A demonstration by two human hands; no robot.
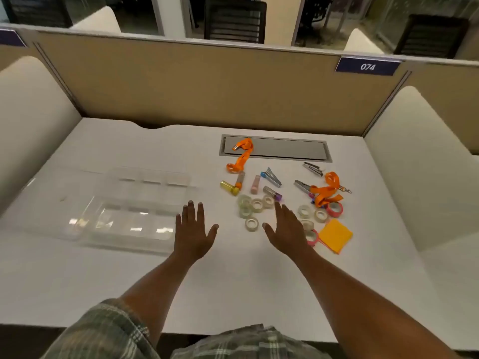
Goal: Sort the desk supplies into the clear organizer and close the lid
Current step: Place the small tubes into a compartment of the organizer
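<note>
A clear organizer (134, 211) with several compartments lies open on the white desk at the left, its lid (51, 203) folded out further left. My left hand (193, 231) hovers open just right of the organizer, holding nothing. My right hand (286, 229) is spread open over the supplies. Several clear tape rolls (252, 224) lie around it, with pink tape rolls (335, 209), highlighters (229, 187), staple removers (272, 176), two orange lanyards (242, 156) and an orange sticky-note pad (335, 235).
A grey cable hatch (285, 149) is set into the desk behind the supplies. Tan partition walls (194, 81) close the back, and cream side dividers (420, 161) stand at both sides. The desk's front edge runs near my lap.
</note>
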